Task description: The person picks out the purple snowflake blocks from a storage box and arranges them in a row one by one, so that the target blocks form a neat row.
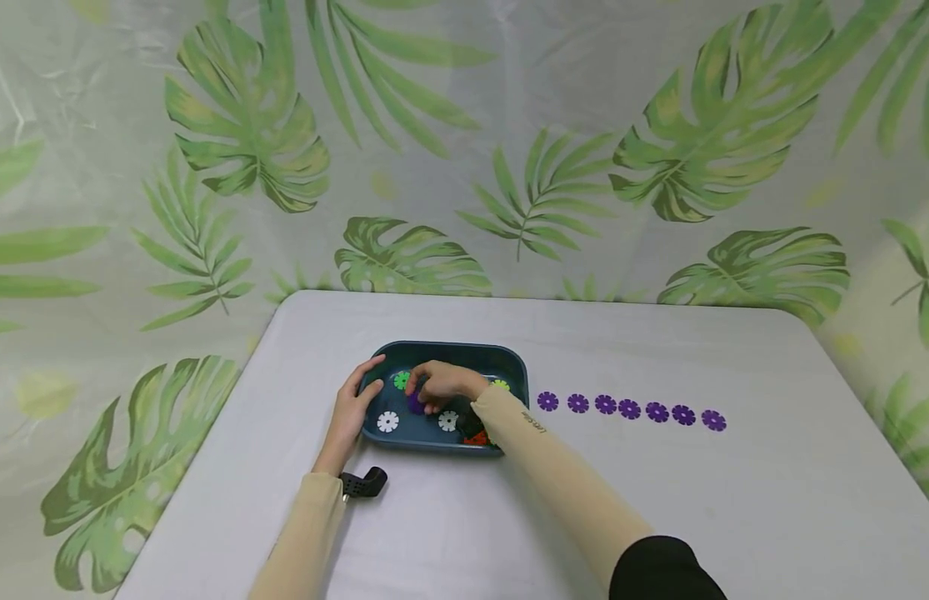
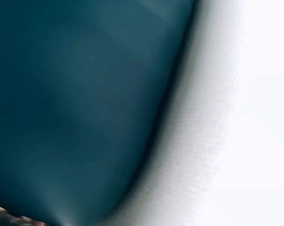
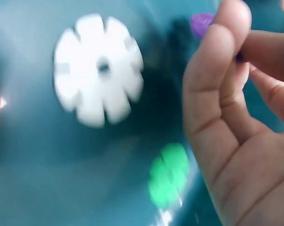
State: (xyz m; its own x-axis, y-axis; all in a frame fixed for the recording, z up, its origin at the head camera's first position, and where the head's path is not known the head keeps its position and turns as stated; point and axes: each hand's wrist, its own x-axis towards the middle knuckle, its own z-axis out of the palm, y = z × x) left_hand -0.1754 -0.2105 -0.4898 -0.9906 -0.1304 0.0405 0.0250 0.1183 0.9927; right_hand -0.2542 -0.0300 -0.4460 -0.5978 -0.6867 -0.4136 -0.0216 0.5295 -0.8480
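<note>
A dark teal tray [image 1: 427, 443] stands on the table. At its left end my left hand [image 1: 349, 412] holds the rim, with the thumb over the inside. My right hand [image 1: 445, 383] is inside the tray, pinching a purple notched disc [image 1: 415, 403] between thumb and fingers; only the disc's edge [image 3: 201, 24] shows in the right wrist view. Around it in the tray lie white notched discs [image 1: 387, 422], a green one [image 1: 401, 380] and, at the right end, orange-red pieces [image 1: 476, 438]. The left wrist view shows just the tray's side [image 2: 85, 103], blurred.
To the right of the tray, several purple notched discs [image 1: 629, 409] lie in a row on the white tabletop [image 1: 734, 500]. A yellow-green disc [image 1: 500, 385] sits in the tray, partly behind the right wrist. A leaf-patterned curtain [image 1: 524, 192] hangs behind the table.
</note>
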